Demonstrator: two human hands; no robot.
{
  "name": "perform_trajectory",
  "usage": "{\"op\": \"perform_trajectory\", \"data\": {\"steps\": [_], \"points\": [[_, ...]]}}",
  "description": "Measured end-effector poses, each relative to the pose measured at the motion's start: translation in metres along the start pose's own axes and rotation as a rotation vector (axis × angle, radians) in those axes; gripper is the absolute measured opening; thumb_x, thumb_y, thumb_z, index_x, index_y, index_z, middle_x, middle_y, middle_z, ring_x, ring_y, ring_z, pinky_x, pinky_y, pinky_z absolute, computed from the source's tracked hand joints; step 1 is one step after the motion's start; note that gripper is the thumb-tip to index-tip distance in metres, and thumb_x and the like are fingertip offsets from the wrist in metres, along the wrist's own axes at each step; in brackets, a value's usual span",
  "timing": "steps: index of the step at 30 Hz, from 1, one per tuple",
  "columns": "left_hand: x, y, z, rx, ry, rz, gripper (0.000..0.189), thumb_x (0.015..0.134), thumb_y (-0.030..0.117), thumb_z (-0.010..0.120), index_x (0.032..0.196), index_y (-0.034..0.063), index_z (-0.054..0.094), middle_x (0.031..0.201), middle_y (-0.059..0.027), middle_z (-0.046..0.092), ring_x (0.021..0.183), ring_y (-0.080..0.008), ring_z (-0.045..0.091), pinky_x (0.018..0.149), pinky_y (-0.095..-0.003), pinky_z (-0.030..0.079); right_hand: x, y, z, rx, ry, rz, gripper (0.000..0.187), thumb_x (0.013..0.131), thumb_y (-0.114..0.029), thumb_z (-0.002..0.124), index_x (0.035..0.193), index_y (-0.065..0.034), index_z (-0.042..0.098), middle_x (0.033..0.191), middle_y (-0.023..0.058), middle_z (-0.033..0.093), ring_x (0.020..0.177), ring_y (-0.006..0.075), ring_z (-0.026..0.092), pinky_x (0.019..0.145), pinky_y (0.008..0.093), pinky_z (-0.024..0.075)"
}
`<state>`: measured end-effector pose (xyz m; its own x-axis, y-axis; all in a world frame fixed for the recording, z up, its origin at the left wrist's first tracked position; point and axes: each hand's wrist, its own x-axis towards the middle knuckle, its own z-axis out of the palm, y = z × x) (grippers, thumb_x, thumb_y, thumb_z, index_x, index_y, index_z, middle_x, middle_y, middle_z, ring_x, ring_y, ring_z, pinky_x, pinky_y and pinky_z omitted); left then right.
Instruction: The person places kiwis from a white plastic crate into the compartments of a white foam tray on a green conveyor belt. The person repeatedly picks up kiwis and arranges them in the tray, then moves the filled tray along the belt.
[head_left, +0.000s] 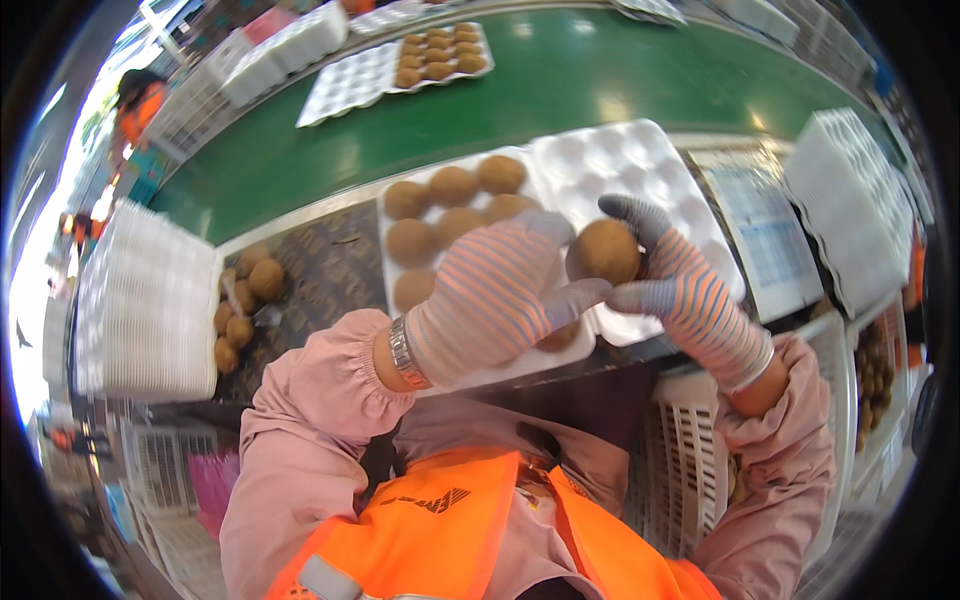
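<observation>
In striped gloves, both my hands meet around one round brown fruit, perhaps a kiwifruit, above a white moulded foam tray. My right hand grips it from the right, fingers curled over its far side. From the left, my left hand touches the fruit, its fingertips at the fruit's edge; part of its grip is hidden. The left half of the tray holds several brown fruits, some covered by my left hand and wrist. Cups in the right half stand bare around my right hand.
Tall stacks of white trays stand at left and right. Several loose fruits lie beside the left stack. Beyond runs a green conveyor belt carrying a part-filled tray. A white plastic crate is below my right arm. People in orange vests are far left.
</observation>
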<state>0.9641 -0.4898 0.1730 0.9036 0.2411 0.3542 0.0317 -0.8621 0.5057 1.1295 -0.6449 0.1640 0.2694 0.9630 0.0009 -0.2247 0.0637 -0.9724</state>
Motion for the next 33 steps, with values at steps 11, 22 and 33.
{"op": "perform_trajectory", "data": {"steps": [11,22,33], "points": [[-0.112,-0.050,-0.065,-0.101,0.046,-0.297,0.024,0.095,0.024,0.066,0.113,0.0081,0.067,0.095,-0.0216,0.068,0.085,-0.0417,0.066,0.073,-0.0420,0.054,0.081,0.031,0.103,-0.117,-0.255,0.005,0.081,0.072,0.006,0.078,0.144,-0.0046,0.044,0.134,0.0117,0.054,0.125,0.0245,0.057,0.100,0.0360,0.0536],[-0.176,-0.076,-0.049,-0.231,0.444,-0.340,0.024,0.098,0.018,0.061,0.116,0.0029,0.066,0.098,-0.0215,0.069,0.088,-0.0397,0.066,0.076,-0.0411,0.053,0.103,0.039,0.169,-0.349,-0.432,-0.185,0.065,0.082,-0.006,0.075,0.140,0.0000,0.047,0.127,0.0154,0.056,0.121,0.0219,0.054,0.102,0.0330,0.0460],[-0.188,-0.087,-0.077,0.486,-0.404,-0.662,0.031,0.091,0.032,0.058,0.090,0.0064,0.074,0.083,-0.0158,0.072,0.078,-0.0367,0.070,0.068,-0.0459,0.056,0.086,0.056,0.194,-1.302,-0.437,-0.649,0.049,0.079,-0.009,0.077,0.125,-0.0182,0.064,0.119,0.0233,0.056,0.099,0.0430,0.062,0.083,0.0463,0.0553]]}}
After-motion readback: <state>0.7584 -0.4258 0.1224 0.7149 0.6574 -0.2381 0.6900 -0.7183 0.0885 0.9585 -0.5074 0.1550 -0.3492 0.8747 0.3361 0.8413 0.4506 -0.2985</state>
